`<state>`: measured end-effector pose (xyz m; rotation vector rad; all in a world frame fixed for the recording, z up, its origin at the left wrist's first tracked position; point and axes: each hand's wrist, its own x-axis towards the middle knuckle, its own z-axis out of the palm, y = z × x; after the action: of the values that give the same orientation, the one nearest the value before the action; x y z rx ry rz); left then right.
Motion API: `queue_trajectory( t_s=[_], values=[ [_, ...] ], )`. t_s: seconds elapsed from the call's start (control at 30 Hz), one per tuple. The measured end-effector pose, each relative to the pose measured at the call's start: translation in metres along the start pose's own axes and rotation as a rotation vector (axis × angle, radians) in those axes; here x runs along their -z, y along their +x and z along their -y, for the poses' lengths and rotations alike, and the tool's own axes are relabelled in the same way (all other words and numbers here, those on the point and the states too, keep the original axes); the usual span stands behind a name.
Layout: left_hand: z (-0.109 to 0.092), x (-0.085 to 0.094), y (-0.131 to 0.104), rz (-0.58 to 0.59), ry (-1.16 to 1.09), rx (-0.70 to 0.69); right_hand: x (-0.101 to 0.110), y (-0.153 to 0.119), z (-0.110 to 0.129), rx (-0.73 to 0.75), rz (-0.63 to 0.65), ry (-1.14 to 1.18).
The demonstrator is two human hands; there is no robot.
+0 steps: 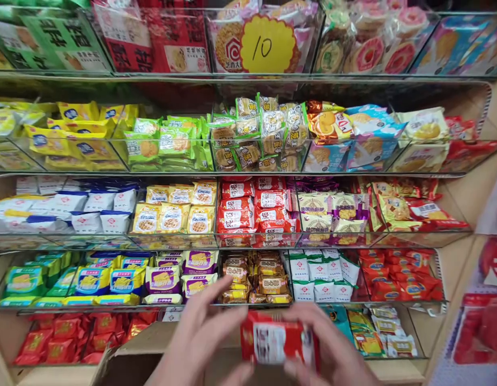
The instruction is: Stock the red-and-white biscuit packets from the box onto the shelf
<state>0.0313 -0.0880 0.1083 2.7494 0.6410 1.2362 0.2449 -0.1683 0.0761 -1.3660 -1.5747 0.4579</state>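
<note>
A red snack packet [268, 340] with a white label is held up low in the middle of the view. My right hand [332, 346] grips it around its right end, with the thumb along the lower front edge. At the packet's left end is my left hand [200, 332], fingers spread apart and curved toward it; blur hides whether the fingertips touch. Similar red packets [236, 212] are stacked in a middle compartment of the shelf above. Brown-wrapped snacks [274, 284] lie in the compartment just behind my hands.
An opened cardboard box [139, 343] stands beneath my hands. Glass-fronted shelves [184, 241] rise in tiers, divided into compartments of wrapped snacks. A yellow sign marked 10 [268, 44] hangs on the top tier. Red packets [61, 340] fill the lowest shelf at left.
</note>
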Motion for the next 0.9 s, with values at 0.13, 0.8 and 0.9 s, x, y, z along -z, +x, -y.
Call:
queue_trajectory(
  t_s=[0.13, 0.8, 0.9],
  values=[
    [0.015, -0.007, 0.074, 0.023, -0.144, -0.062, 0.025, 0.068, 0.025, 0.196, -0.237, -0.143],
    [0.054, -0.040, 0.194, 0.151, 0.391, -0.131, 0.092, 0.168, -0.006, 0.392, -0.338, -1.012],
    [0.055, -0.043, 0.185, 0.158, 0.434, -0.170, 0.088, 0.162, -0.013, 0.467, -0.319, -1.079]
  ],
)
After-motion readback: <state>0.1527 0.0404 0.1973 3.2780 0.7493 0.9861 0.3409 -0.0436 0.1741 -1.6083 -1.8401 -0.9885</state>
